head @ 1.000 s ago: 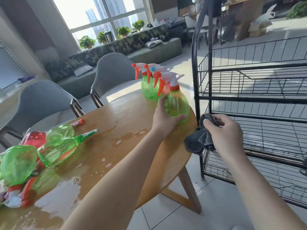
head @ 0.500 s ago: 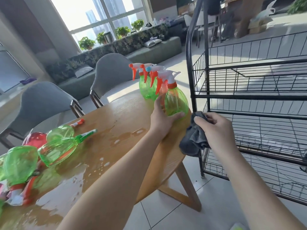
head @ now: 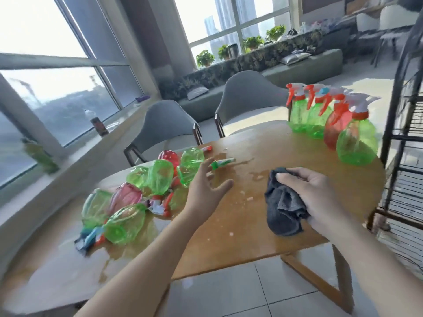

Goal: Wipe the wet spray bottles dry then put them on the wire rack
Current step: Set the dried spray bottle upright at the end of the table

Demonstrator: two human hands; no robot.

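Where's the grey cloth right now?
In the head view, the grey cloth is bunched in the right hand, over the wooden table's near edge, below the upright bottles.

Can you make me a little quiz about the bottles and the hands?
1. True or false: the right hand holds the dark cloth.
2. How do the bottles in the pile lie: A upright, B on their sides?
3. Fill in: the left hand is ___ with spread fingers, near the pile on the wooden table.

Key: 1 true. 2 B. 3 open. The standing bottles wait by the wire rack.
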